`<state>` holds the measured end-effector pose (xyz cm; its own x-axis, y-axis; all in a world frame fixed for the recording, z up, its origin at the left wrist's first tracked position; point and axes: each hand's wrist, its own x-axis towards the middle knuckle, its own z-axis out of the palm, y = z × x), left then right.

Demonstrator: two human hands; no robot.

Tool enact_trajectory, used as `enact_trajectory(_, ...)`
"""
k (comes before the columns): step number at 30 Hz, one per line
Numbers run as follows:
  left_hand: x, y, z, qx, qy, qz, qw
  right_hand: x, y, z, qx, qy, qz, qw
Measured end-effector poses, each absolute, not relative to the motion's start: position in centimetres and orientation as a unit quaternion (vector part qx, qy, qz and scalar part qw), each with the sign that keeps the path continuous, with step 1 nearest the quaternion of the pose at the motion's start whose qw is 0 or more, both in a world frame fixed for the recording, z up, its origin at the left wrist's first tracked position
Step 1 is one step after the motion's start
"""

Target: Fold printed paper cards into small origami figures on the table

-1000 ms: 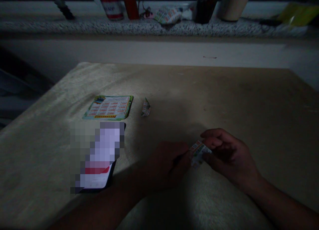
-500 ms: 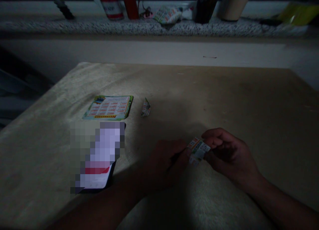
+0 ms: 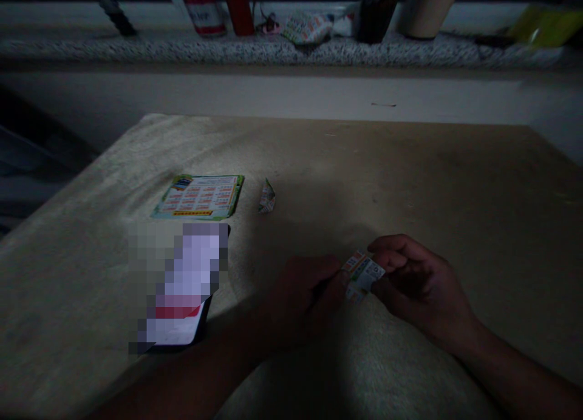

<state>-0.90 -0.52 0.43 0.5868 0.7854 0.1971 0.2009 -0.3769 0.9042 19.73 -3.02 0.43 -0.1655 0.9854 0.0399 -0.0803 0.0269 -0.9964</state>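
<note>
A small folded piece of printed paper [image 3: 364, 274], with coloured text and a dark square code, is held between my two hands above the table. My left hand [image 3: 310, 292] pinches its left edge between thumb and fingers. On the other side, the thumb and fingers of my right hand [image 3: 423, 289] close on its right corner. Beyond them stands another small folded paper piece [image 3: 266, 196], pointed at the top. To its left lies a stack of printed sheets [image 3: 200, 195] with green borders and a grid of text.
A phone [image 3: 186, 286] with a lit, blurred-out screen lies left of my hands on the cloth-covered table [image 3: 437, 183]. Along the speckled sill [image 3: 255, 56] behind stand a red and white can [image 3: 203, 10], a red bottle [image 3: 240, 13], a crumpled printed packet [image 3: 307, 28] and a dark cup [image 3: 376, 13].
Hardly anything differs. Both hands keep hold of the folded paper, and its right side is tilted very slightly.
</note>
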Motion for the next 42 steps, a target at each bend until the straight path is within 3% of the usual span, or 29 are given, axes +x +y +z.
enact_trajectory(19, -0.89, -0.63, 0.47, 0.768, 0.328, 0.321, 0.447, 19.72, -3.24, 0.48, -0.439, -0.555, 0.519, 0.479)
enact_trajectory(42, -0.91, -0.84, 0.48, 0.764, 0.356, 0.356, 0.403, 19.55, -2.94, 0.79, -0.425, -0.526, 0.590, 0.440)
